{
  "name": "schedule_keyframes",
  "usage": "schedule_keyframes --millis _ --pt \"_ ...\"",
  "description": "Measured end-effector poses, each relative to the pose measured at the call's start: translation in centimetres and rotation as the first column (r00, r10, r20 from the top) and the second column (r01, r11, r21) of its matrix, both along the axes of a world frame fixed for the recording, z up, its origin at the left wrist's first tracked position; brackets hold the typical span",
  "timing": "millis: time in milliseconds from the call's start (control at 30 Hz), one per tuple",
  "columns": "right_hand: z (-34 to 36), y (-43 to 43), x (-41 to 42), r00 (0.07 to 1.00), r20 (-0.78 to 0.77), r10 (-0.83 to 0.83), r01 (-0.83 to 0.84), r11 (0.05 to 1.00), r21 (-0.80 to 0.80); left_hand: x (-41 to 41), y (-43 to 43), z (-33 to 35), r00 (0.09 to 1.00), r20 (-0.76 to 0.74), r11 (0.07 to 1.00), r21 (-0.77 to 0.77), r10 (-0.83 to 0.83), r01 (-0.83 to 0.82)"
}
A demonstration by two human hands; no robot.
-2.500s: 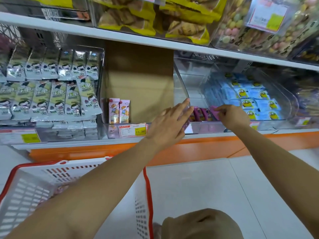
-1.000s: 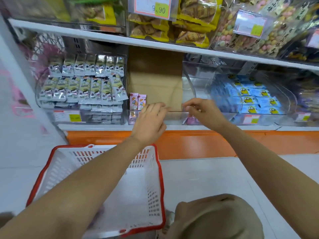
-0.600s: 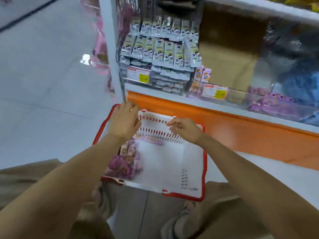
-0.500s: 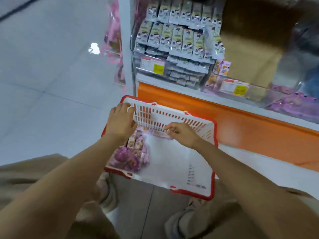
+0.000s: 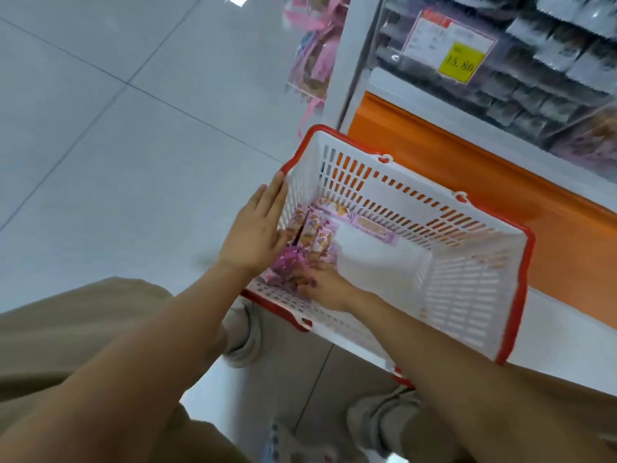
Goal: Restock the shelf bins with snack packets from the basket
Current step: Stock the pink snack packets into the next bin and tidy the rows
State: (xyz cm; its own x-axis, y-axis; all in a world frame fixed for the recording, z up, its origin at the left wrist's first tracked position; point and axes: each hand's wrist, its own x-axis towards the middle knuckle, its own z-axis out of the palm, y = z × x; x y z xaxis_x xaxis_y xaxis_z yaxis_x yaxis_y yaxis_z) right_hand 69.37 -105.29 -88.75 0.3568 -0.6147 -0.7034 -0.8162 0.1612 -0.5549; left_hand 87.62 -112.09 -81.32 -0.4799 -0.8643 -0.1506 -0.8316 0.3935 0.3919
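The left hand [image 5: 255, 237] lies flat over the left rim of the basket [image 5: 467, 289], fingers straight and pressed together, pointing away from the person, with the thumb dipping inside. Just right of that thumb, in the basket's near left corner, sits a heap of pink and purple snack packets [image 5: 315, 230]. The right hand [image 5: 325, 287] is down inside the basket, below and right of the left hand, its fingertips on the near edge of the heap; blur hides whether they pinch a packet or only touch it. One flat pink packet [image 5: 374, 227] lies apart, beyond the right hand by the far wall. Further beyond both hands stand an orange base panel [image 5: 467, 168] and a shelf bin of grey packets [image 5: 534, 81] with a yellow price tag [image 5: 457, 63]
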Motion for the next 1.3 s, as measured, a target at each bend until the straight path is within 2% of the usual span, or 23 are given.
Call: schedule_keyframes --millis 100,233,333,500,600,667,767,867,1000,1167,1300 --pt "-1.3 0.5 1.3 0.985 -0.129 0.112 -0.105 0.993 0.055 -0.1 0.0 0.0 1.000 -0.013 1.000 -0.019 0.007 -0.007" --pt "-1.7 1.1 1.4 0.980 -0.185 0.073 -0.072 0.997 0.009 -0.3 -0.2 -0.3 1.000 0.003 1.000 -0.004 0.005 -0.005" --pt "-1.1 1.0 0.9 0.993 -0.119 0.002 -0.014 0.995 -0.099 -0.5 -0.2 0.0 0.999 0.034 1.000 -0.006 0.009 -0.009" --pt "2.1 0.8 -1.9 0.994 0.037 -0.101 0.105 0.986 -0.130 -0.7 -0.1 0.6 0.993 0.117 1.000 -0.024 0.005 -0.002" --pt "5.4 1.1 -4.1 0.975 0.129 -0.180 0.207 0.947 -0.245 -1.7 -0.1 1.8 0.982 0.185 0.999 -0.034 0.044 -0.039" --pt "7.7 1.4 -5.7 0.964 0.157 -0.213 0.255 0.905 -0.341 -3.0 -0.1 3.5 0.977 0.200 0.996 -0.071 0.075 -0.062" --pt "11.3 2.2 -8.6 0.941 0.219 -0.260 0.335 0.812 -0.477 -6.0 -0.2 7.0 0.990 0.134 0.991 -0.133 0.053 -0.035" --pt "15.8 3.5 -12.0 0.909 0.262 -0.324 0.417 0.716 -0.560 -10.2 -0.2 10.3 0.997 0.021 0.965 -0.251 -0.077 0.080" --pt "22.0 6.2 -16.9 0.848 0.374 -0.377 0.530 0.580 -0.618 -17.5 0.8 15.4 0.961 -0.097 0.911 -0.355 -0.260 0.210" --pt "28.3 10.6 -23.2 0.795 0.447 -0.410 0.602 0.441 -0.666 -26.0 3.3 21.0 0.899 -0.136 0.810 -0.504 -0.416 0.299" --pt "31.7 13.2 -28.7 0.762 0.415 -0.497 0.597 0.294 -0.746 -31.6 4.8 23.8 0.845 -0.156 0.753 -0.555 -0.511 0.353"
